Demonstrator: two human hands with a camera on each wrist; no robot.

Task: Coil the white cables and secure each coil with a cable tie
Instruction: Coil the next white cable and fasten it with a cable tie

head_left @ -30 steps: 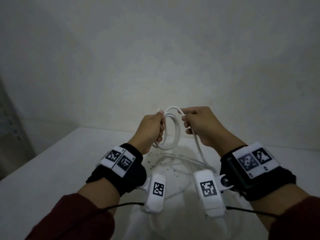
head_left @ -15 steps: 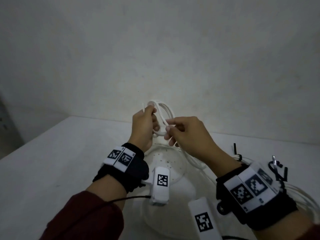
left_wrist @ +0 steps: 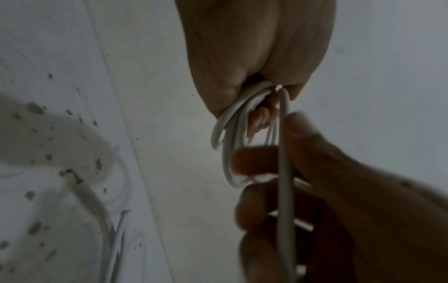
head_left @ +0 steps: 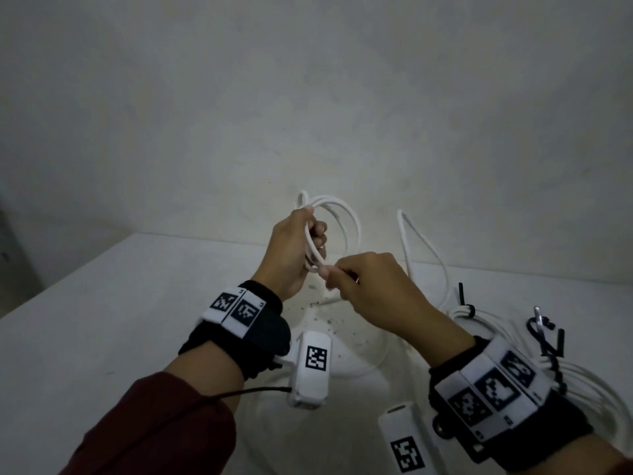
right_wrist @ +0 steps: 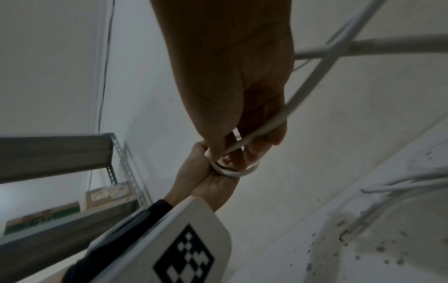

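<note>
Mid-coil: left hand [head_left: 294, 248] grips the white cable's loops [head_left: 339, 228], right hand [head_left: 373, 286] pinches its free run; tied coils [head_left: 582, 375] lie lower right.

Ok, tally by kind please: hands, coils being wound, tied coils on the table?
Hands: 2, left hand, right hand
In hand, coil being wound: 1
On the table, tied coil plainly showing: 1
Loose black ties: count unclear
Total counted: 4
</note>
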